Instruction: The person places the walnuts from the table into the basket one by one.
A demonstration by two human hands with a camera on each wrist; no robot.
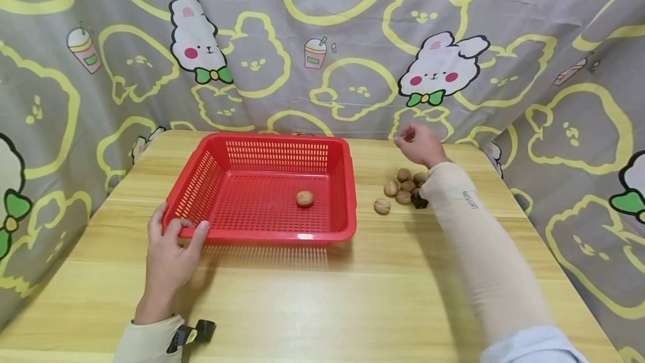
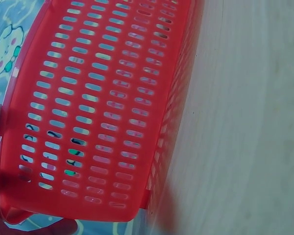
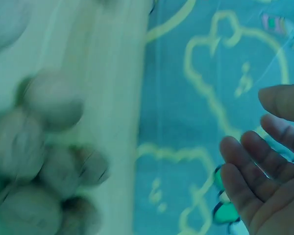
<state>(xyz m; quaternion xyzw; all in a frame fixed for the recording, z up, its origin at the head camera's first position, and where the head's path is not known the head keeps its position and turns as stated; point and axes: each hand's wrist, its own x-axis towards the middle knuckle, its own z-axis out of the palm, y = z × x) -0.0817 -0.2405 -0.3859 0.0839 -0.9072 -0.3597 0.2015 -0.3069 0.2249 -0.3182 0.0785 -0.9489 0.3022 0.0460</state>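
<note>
A red plastic basket [image 1: 287,235] with slotted walls stands on the table, one walnut [image 1: 304,199] lying inside toward its right. At the basket's front left corner, my left hand [image 1: 173,254] grips the rim; the left wrist view shows the slotted side wall [image 2: 95,88] close up. My right hand [image 1: 422,145] is raised beyond a group of walnuts [image 1: 391,188] right of the basket. In the right wrist view its fingers [image 3: 255,183] are loosely bent with nothing between them. The walnuts [image 3: 19,142] there look blurred, and my right forearm partly covers the group in the head view.
The wooden table [image 1: 312,307] ends at the back against a grey curtain [image 1: 353,21] with yellow cartoon outlines. More curtain hangs along both sides. A small black device [image 1: 204,330] sits on my left wrist, another [image 1: 419,199] on my right wrist.
</note>
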